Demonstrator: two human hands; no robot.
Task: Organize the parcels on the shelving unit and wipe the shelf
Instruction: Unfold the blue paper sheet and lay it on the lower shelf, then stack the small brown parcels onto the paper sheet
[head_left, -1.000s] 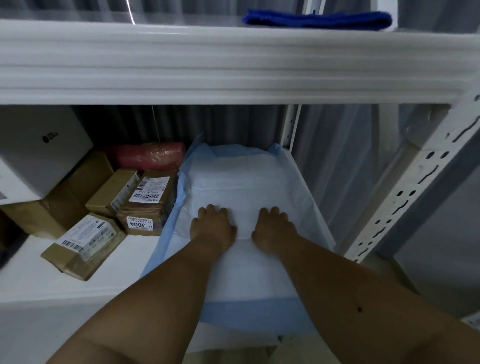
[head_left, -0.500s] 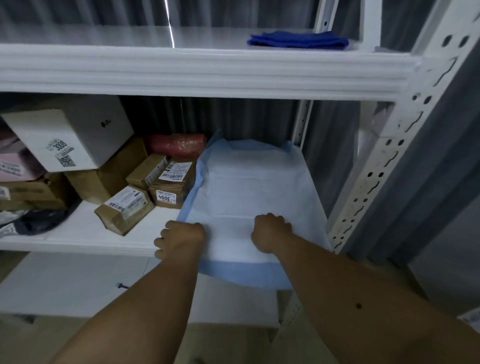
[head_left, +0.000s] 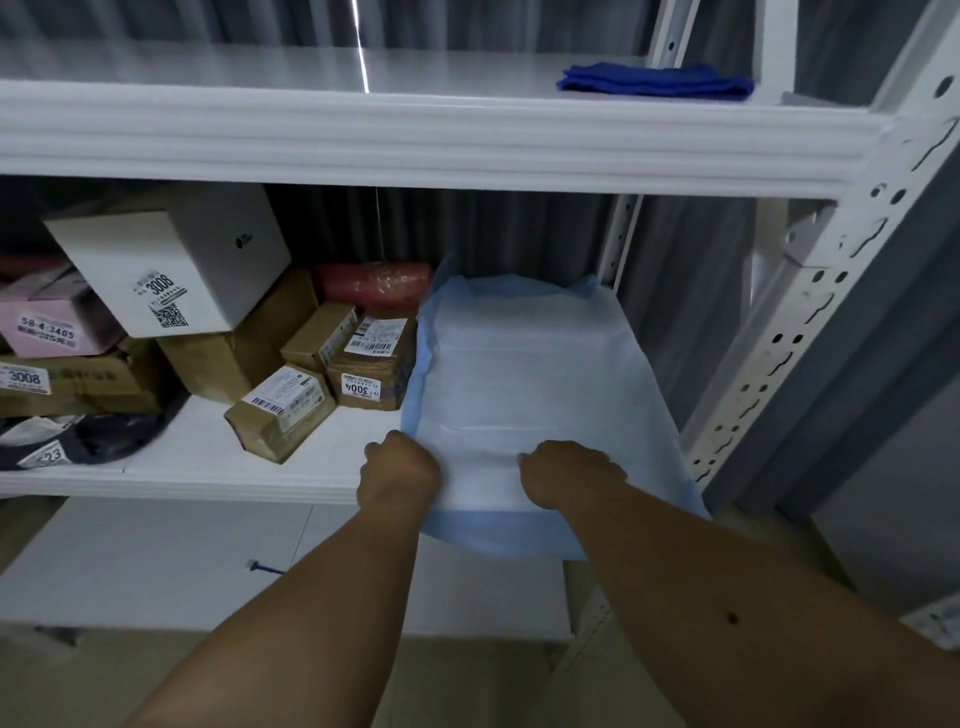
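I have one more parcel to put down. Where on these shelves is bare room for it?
Bare: the middle shelf front strip, between the labelled brown parcel and the left hand; and the top shelf left of the blue cloth. Crowded: the back left, around the white box.

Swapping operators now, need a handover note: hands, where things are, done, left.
Left hand and right hand both rest on the near end of the blue-edged pad, which covers the right of the middle shelf and overhangs its front.
Parcels sit piled on the left of that shelf.
Blue cloth lies folded on the top shelf.
Done: pad laid out.
Left: sorting the parcels; whether wiping is finished cannot be told.
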